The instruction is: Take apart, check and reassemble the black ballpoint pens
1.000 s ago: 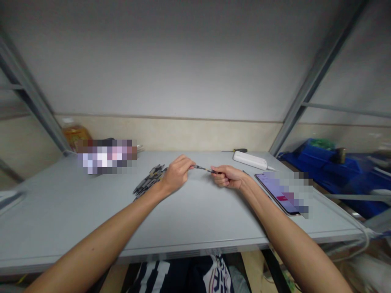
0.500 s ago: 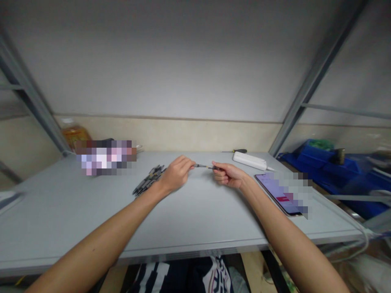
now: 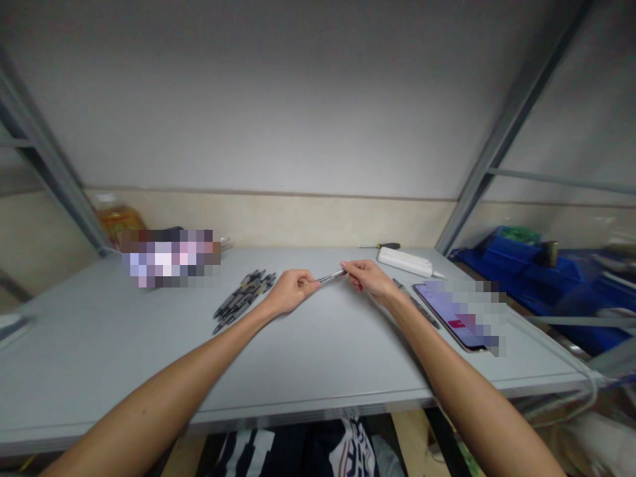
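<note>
A slim, shiny pen [image 3: 332,275] spans the gap between my two hands, above the middle of the table. My left hand [image 3: 294,291] pinches its left end between thumb and fingers. Its other end is in the fingertips of my right hand [image 3: 366,277], held slightly higher. Whether the pen is whole or in parts is too small to tell. Left of my left hand lies a loose pile of dark pens [image 3: 243,298]. One more dark pen [image 3: 422,311] rests beside my right forearm, partly covered by it.
A phone [image 3: 447,318] with its screen lit lies at the right. Behind it are a white power strip [image 3: 405,262] and a screwdriver [image 3: 387,246]. A blurred-out object [image 3: 171,258] and a bottle [image 3: 119,222] stand back left. Blue bins [image 3: 517,255] sit beyond the table's right side.
My left hand has dropped slightly, and my right hand has turned. Between them a straight shiny pen replaces the thin two-toned piece. A pen beside the phone now shows next to my right forearm.
</note>
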Demonstrator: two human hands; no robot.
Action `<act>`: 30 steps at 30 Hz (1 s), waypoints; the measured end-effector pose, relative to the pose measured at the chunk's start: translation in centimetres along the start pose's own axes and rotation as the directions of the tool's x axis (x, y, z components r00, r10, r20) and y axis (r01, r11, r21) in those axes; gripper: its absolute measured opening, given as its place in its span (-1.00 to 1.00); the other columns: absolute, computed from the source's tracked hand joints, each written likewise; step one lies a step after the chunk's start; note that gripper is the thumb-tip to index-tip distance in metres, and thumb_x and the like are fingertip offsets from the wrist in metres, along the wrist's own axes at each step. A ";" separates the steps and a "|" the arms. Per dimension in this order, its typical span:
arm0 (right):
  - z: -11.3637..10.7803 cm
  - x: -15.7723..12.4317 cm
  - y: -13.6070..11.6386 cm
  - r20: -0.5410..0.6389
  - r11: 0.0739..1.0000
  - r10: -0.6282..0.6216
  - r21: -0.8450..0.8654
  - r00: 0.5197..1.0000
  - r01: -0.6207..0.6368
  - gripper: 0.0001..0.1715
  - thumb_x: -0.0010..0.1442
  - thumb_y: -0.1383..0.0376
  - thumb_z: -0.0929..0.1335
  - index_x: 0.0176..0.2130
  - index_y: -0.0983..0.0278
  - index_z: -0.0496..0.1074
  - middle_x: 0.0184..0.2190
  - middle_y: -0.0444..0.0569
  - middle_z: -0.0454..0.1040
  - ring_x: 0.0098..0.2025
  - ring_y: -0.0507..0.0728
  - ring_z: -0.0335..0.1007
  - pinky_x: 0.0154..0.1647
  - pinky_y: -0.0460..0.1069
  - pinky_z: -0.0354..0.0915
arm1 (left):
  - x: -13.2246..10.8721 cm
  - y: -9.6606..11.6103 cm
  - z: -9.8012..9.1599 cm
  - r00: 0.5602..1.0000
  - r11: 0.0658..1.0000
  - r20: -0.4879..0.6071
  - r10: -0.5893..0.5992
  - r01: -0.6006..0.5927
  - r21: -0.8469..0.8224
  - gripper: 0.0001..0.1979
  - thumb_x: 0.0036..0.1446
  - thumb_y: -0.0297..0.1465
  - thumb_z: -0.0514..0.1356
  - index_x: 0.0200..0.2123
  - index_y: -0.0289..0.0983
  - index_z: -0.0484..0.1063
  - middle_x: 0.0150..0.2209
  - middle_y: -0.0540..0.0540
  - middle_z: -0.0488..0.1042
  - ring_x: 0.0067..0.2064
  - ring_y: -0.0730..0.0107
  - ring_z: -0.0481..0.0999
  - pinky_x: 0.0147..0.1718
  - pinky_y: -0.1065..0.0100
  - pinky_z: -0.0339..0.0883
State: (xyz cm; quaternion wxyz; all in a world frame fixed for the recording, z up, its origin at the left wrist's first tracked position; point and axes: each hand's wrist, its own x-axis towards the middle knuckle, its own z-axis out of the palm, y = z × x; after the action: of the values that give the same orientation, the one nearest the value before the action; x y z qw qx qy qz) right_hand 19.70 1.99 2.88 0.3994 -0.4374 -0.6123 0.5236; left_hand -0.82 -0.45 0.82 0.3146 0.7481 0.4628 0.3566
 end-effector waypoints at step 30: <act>0.4 -0.3 -1.3 0.093 0.674 -0.056 0.738 0.994 -0.031 -0.63 0.17 0.03 0.22 -0.49 0.23 0.20 -0.73 -0.27 0.05 -0.70 -0.05 0.02 -0.64 -0.13 0.14 | -1.2 2.7 2.5 0.982 0.981 -0.123 0.145 -0.159 -0.115 -0.74 0.08 -0.22 0.12 -0.41 -0.31 0.44 -0.44 -0.07 0.52 -0.38 0.42 0.46 -0.31 0.39 0.29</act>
State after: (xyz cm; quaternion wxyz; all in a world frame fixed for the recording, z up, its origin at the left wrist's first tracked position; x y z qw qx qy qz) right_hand 19.28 1.46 4.07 0.5120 -0.2061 -0.3724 0.7461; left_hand 2.11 -2.93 1.31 0.3054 0.7386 0.3986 0.4499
